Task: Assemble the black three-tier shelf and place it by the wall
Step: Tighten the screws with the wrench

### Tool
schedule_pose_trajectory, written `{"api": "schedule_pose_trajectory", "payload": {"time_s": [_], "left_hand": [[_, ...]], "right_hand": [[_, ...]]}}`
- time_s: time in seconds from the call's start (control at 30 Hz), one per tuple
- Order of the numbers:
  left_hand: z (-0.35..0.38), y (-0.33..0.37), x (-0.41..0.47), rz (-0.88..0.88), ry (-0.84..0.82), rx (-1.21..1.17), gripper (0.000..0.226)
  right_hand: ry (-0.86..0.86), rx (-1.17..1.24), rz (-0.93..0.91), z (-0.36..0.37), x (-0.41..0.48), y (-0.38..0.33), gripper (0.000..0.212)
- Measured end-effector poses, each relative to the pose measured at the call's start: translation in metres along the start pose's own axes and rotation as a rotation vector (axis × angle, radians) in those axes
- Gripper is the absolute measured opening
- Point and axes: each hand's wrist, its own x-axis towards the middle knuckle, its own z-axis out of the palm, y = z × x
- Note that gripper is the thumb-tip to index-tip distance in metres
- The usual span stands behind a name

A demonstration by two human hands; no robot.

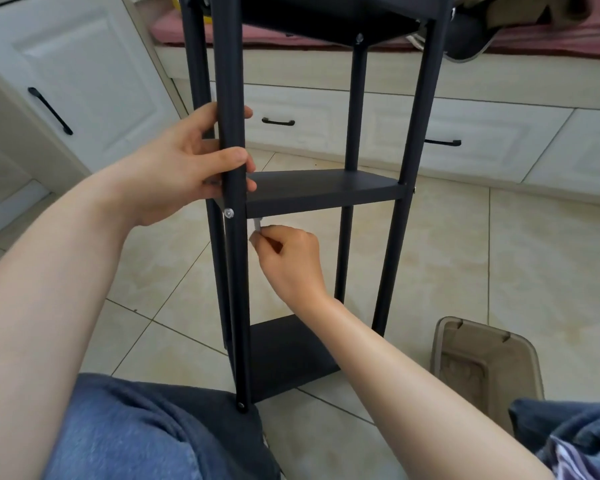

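Observation:
The black three-tier shelf stands upright on the tiled floor in front of me, with its top tier cut off by the frame's upper edge. My left hand grips the near-left post just above the middle tier. A silver screw head shows on that post at the level of the middle tier. My right hand is under the middle tier and pinches a small silver tool close to the inner side of that post. The bottom tier sits near the floor.
White cabinets with black handles run along the back, with a red cushion on top. A brown plastic container lies on the floor at the right. My knees in blue trousers fill the lower edge.

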Motion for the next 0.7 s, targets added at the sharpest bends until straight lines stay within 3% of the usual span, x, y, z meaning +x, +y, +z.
{"api": "schedule_pose_trajectory", "payload": {"time_s": [0.7], "left_hand": [[0.000, -0.001, -0.001, 0.012, -0.004, 0.020, 0.044]], "right_hand": [[-0.015, 0.000, 0.024, -0.011, -0.004, -0.010, 0.030]]}}
